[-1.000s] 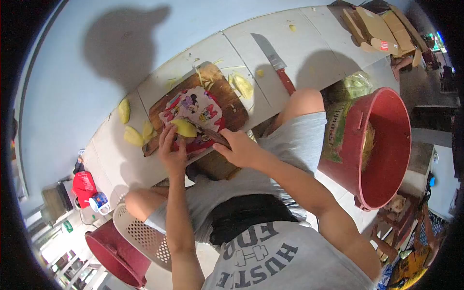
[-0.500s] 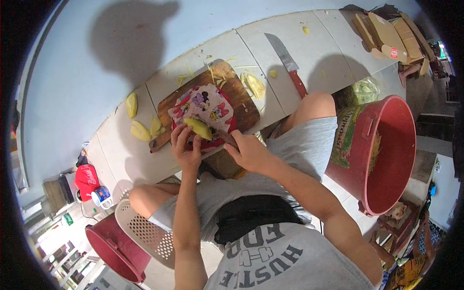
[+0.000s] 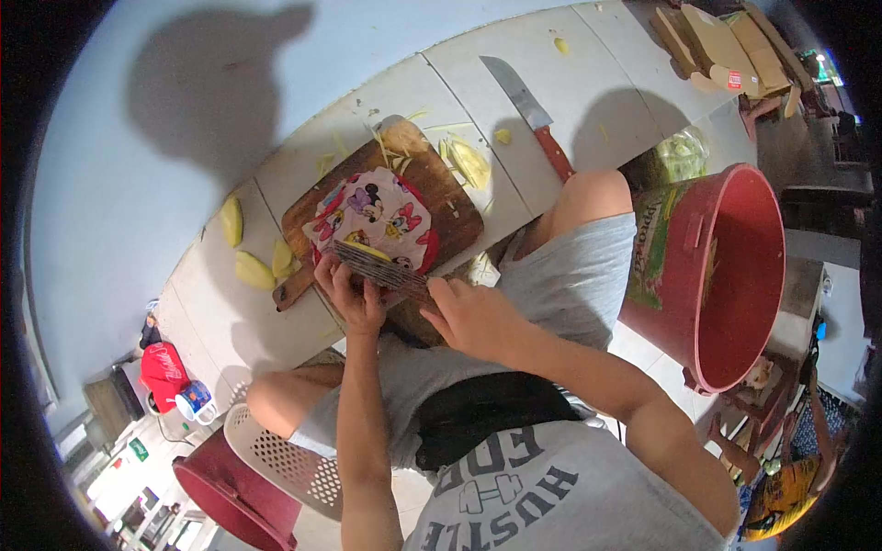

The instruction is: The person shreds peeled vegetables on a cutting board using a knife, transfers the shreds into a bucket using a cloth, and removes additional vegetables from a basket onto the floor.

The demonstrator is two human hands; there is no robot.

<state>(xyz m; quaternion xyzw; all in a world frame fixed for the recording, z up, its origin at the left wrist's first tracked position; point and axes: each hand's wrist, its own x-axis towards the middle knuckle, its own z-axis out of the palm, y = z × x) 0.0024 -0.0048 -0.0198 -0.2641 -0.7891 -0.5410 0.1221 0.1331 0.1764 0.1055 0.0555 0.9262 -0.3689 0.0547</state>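
Observation:
My left hand (image 3: 353,301) is closed around a peeled yellow-green mango piece (image 3: 367,249), partly hidden behind a blade. In my right hand (image 3: 473,317) is a knife (image 3: 386,274), its dark, streaked blade lying across the mango close to my left fingers. Its handle is mostly covered by my grip. Just beyond both hands, a cartoon-print cloth (image 3: 372,207) with a red edge lies on a wooden cutting board (image 3: 450,207). Thin mango strips are scattered at the board's far end. Mango pieces (image 3: 254,270) rest left of the board, and another piece (image 3: 470,163) lies to its right.
A large knife (image 3: 520,92) with a red handle lies on the tiled surface (image 3: 358,115). Beside my right knee stands a red bucket (image 3: 698,275); a perforated white basket (image 3: 276,450) and another red bucket (image 3: 234,487) are at lower left. Cardboard boxes (image 3: 712,50) sit far right.
The knife blade has come up and across the mango piece, covering much of it. My right hand has turned and shifted slightly. The whole view has shifted a little.

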